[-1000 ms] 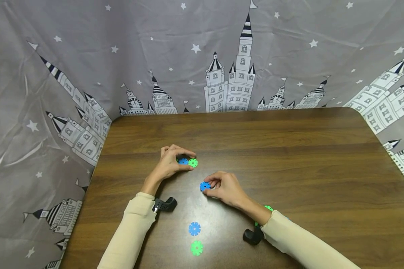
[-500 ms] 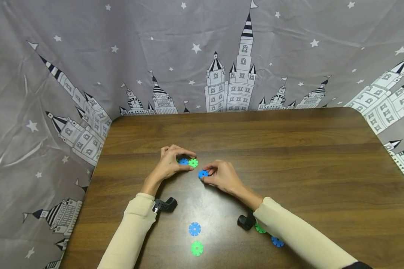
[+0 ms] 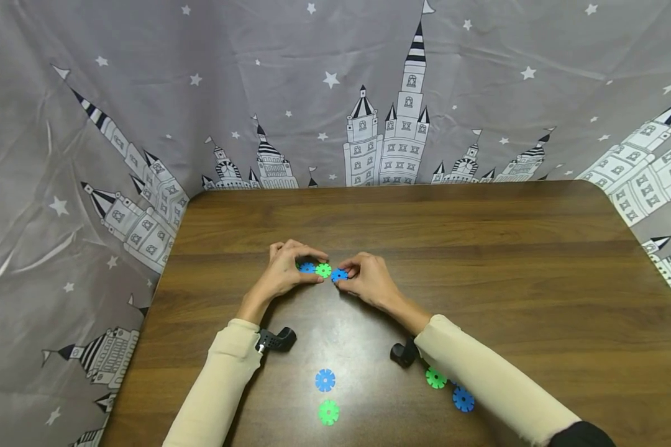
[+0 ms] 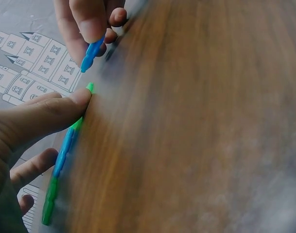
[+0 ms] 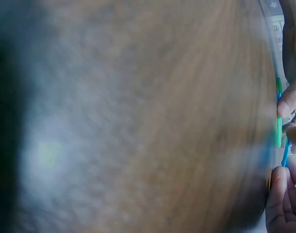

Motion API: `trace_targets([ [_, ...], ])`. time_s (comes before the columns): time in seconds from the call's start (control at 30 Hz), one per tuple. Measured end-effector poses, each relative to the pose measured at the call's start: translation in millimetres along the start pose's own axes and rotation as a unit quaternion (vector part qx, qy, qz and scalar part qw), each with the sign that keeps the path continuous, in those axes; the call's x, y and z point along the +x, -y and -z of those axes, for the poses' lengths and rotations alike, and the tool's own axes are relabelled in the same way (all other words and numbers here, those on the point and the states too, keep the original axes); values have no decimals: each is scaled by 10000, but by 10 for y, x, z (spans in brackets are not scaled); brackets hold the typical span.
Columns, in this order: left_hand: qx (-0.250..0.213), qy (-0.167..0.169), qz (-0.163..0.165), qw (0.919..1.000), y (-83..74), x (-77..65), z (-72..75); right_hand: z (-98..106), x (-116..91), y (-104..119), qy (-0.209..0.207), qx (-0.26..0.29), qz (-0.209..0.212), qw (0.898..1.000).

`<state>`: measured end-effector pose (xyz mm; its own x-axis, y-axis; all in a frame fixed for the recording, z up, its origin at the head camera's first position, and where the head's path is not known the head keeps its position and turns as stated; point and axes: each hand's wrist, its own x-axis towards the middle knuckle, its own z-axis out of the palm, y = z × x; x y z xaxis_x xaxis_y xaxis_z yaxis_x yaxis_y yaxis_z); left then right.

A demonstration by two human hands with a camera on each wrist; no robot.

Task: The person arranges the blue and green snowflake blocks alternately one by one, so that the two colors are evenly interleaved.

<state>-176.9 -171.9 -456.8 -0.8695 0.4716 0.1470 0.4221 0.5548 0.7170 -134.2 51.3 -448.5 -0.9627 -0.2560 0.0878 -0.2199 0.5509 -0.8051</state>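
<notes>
My left hand [image 3: 284, 268] grips a row of joined, notched plastic discs between thumb and fingers. A light green disc [image 3: 323, 270] ends the row on the right, with a blue disc [image 3: 307, 267] beside it. Another green disc [image 4: 49, 201] shows at the row's far end in the left wrist view. My right hand [image 3: 369, 282] pinches a loose blue disc [image 3: 339, 275] close to the light green one. A small gap between those two shows in the left wrist view, where the loose disc [image 4: 92, 54] stands slightly tilted.
Nearer me on the wooden table [image 3: 509, 261] lie a blue disc [image 3: 325, 380] and a green disc [image 3: 328, 412]. By my right forearm are another green disc [image 3: 436, 378] and blue disc [image 3: 463, 399]. A grey castle-print curtain [image 3: 291, 74] hangs behind.
My right hand has moved away from me with its blue disc, up beside the green end of the row. The left hand has stayed nearly still, keeping its grip.
</notes>
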Motion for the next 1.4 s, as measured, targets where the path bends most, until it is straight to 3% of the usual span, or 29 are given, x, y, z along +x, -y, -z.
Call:
trace_targets([
  [0.7, 23, -9, 26, 10000, -8, 16, 1, 19, 93, -25, -58, -440, 243, 9987],
  [1.23, -2, -10, 71, 10000, 15, -5, -3, -13, 74, -32, -82, -411, 209, 9989],
  [1.4, -10, -31, -23, 10000, 18, -15, 1, 0, 71, -31, -83, -108, -36, 9999],
])
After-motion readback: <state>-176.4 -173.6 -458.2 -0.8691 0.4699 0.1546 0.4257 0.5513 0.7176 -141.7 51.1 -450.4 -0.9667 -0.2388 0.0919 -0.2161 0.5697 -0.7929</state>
